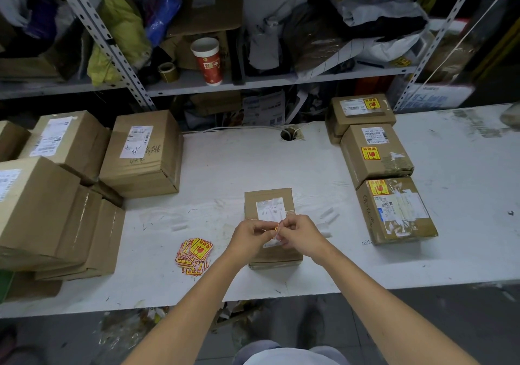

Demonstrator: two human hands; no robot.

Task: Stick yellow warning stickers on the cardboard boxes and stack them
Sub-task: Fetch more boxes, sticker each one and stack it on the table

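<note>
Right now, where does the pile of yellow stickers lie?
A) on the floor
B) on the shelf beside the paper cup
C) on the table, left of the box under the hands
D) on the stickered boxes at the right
C: the sticker pile lies on the table, left of the middle box under the left hand and right hand.

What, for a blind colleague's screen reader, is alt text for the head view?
Left hand and right hand pinch a yellow sticker over a cardboard box on a white table. Loose stickers lie beside it; stickered boxes sit right.
</note>
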